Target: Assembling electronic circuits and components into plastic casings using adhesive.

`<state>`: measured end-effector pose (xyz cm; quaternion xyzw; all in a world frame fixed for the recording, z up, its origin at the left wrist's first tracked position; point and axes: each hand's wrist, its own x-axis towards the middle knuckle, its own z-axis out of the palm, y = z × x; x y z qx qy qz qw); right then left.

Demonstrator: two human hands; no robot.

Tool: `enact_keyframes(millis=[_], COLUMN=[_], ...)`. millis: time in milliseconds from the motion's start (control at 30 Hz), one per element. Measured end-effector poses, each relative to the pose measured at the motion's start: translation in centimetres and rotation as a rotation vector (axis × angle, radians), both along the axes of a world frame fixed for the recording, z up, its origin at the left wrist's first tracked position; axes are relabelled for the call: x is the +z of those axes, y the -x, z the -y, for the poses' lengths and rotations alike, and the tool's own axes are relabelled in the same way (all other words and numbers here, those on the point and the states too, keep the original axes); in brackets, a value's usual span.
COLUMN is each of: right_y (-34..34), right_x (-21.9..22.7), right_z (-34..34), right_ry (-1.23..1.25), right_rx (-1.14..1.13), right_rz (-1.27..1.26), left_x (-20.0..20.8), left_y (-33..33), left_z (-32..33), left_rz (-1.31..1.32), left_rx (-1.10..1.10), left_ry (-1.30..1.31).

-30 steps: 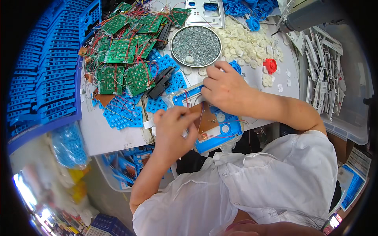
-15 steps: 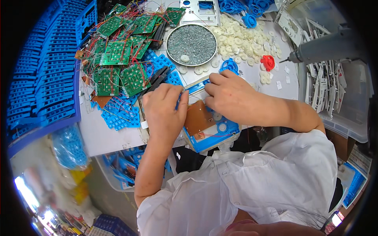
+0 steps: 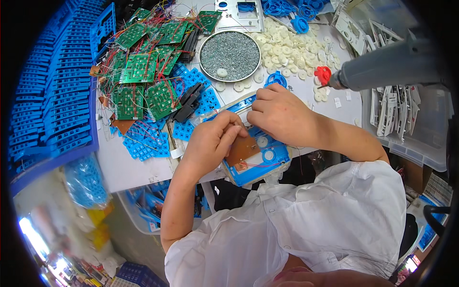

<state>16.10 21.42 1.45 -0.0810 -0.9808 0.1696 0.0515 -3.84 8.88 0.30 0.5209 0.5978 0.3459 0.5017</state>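
A blue plastic housing (image 3: 258, 175) lies tilted at the table's front edge, with a brown circuit board (image 3: 241, 154) and thin red wires inside it. My left hand (image 3: 210, 144) is over the board's upper left, its fingers curled together; whatever they pinch is hidden. Across the housing's upper part rests my right hand (image 3: 283, 117), its fingers bent in and closed. What its fingertips hold, if anything, does not show. Just beyond the right hand sits a blue round plastic part (image 3: 276, 80).
A round tray of small screws (image 3: 229, 52) stands behind the hands. Green circuit boards (image 3: 138, 67) with wires are heaped at left, near black plastic parts (image 3: 187, 103). White discs (image 3: 287, 48) lie at far right. An electric screwdriver (image 3: 373, 71) juts in from the right.
My left hand has moved right and slightly nearer, onto the board, uncovering the black parts. The screwdriver has swung left. My right hand has barely shifted.
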Motion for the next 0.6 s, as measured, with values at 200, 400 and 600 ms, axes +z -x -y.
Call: enact_keyframes(millis=[200,400,600], right_y=[-0.6,-0.5,-0.4], right_x=[-1.8,-3.7,-4.3], right_z=[0.5,1.6,2.6], right_ry=[0.228,0.33,0.255], right_rx=[-0.079,-0.242,-0.319], right_rz=[-0.247,-0.317,-0.369], left_x=[-0.8,-1.2,-1.3], left_y=[-1.6,-2.4,-2.6], left_z=[0.8,1.2,1.3], left_rz=[-0.247,-0.365,-0.373], left_rx=[0.063,0.159,0.198], left_ry=[-0.185,-0.373,-0.422])
